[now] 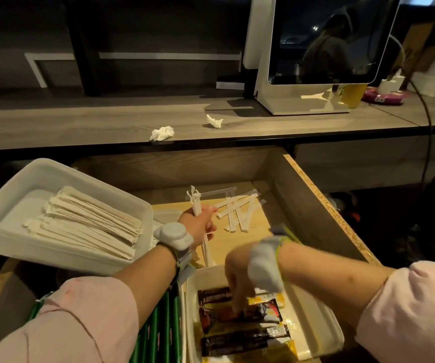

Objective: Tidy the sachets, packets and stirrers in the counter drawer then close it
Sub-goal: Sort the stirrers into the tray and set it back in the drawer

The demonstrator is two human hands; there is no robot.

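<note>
Drawer [302, 205] with a raw chipboard edge stands open: left hand [198, 224] clenches a bundle of thin paper-wrapped stirrers [195, 203] above its floor; right hand [237, 281], blurred, reaches down onto glossy dark sachets [240, 336] in a white plastic tub [323, 331], grasp unclear.

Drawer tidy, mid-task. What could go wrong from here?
1. The stirrer tray sits tilted above the left side of the drawer; it could slide or block closing.
2. The left hand grips a stirrer bundle with ends sticking out both ways; some may slip.
3. Loose stirrers lie scattered on the drawer floor; easy to miss, and they might jam.
</note>
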